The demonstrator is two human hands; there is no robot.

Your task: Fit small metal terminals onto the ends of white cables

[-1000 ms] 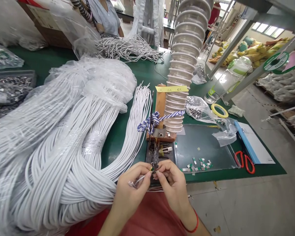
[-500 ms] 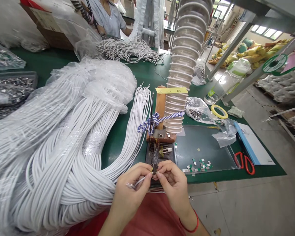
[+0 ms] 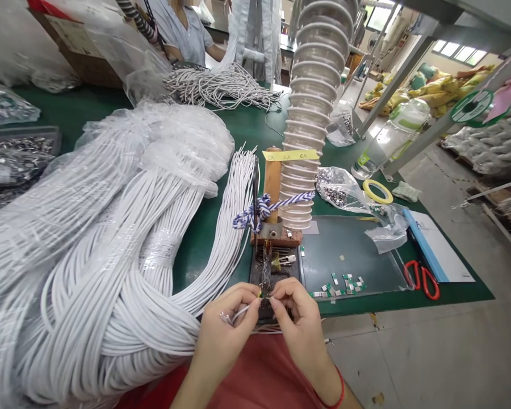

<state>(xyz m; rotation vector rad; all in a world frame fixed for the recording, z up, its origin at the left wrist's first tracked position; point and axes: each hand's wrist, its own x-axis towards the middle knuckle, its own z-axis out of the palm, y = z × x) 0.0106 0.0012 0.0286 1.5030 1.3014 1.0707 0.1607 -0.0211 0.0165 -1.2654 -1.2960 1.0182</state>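
Observation:
My left hand (image 3: 229, 325) is closed on a white cable (image 3: 241, 312), whose end lies between thumb and forefinger. Facing it, my right hand (image 3: 300, 318) pinches something too small to make out. Both sets of fingertips nearly meet just below the dark tip of a soldering iron (image 3: 266, 267), which points down from a wooden handle (image 3: 272, 184) wrapped with blue-and-white cord (image 3: 259, 210). Small green-and-silver boards (image 3: 349, 284) are scattered on a mat to the right of the iron.
Bundles of white cables (image 3: 123, 272) fill the left side. A clear ribbed hose (image 3: 313, 113) rises behind the iron. Red scissors (image 3: 422, 279), yellow tape (image 3: 377, 191) and a bottle (image 3: 392, 139) are at the right. Across the table sits a person (image 3: 179, 31).
The whole view has shifted slightly. My fingertips are now slightly below the iron's tip, where before they were right at it. Both hands keep their pinch.

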